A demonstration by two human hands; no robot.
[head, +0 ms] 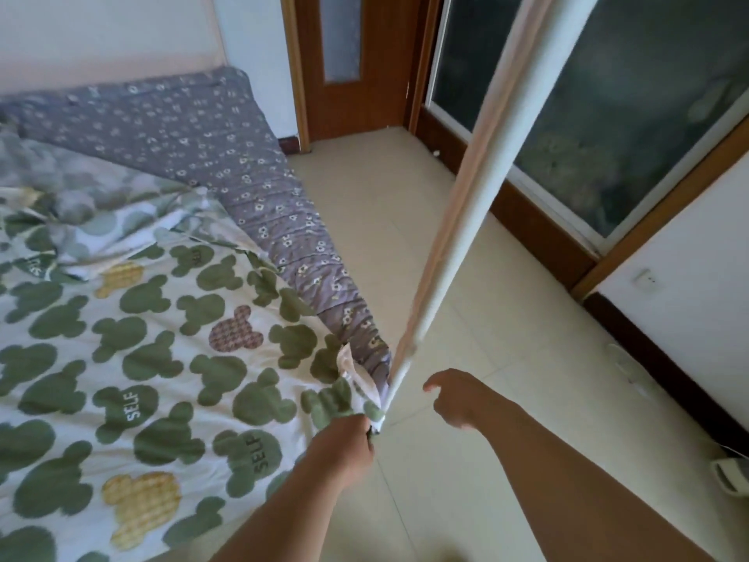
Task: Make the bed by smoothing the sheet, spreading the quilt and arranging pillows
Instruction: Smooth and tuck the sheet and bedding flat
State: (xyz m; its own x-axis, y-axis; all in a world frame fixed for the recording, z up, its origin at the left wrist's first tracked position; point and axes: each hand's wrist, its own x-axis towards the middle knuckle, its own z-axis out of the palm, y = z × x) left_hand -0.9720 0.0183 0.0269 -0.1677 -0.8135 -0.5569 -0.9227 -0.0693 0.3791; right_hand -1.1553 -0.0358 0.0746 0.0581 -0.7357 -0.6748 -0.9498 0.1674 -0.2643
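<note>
A white quilt (pixel 133 358) printed with green mouse-head shapes lies spread over the bed, bunched and creased toward the upper left. Under it a grey-purple flowered sheet (pixel 194 135) covers the mattress and shows along the bed's right side and far end. My left hand (pixel 344 448) is closed on the quilt's near right corner at the edge of the bed. My right hand (pixel 458 395) hovers just right of that corner over the floor, fingers loosely apart and empty. No pillow shows clearly.
A white pole (pixel 466 188) rises slanting from the bed corner to the top of the frame. Beige tiled floor (pixel 486 318) runs right of the bed. A wooden door (pixel 348 62) and glass sliding doors (pixel 608 115) stand behind. A slipper (pixel 733 474) lies at the right wall.
</note>
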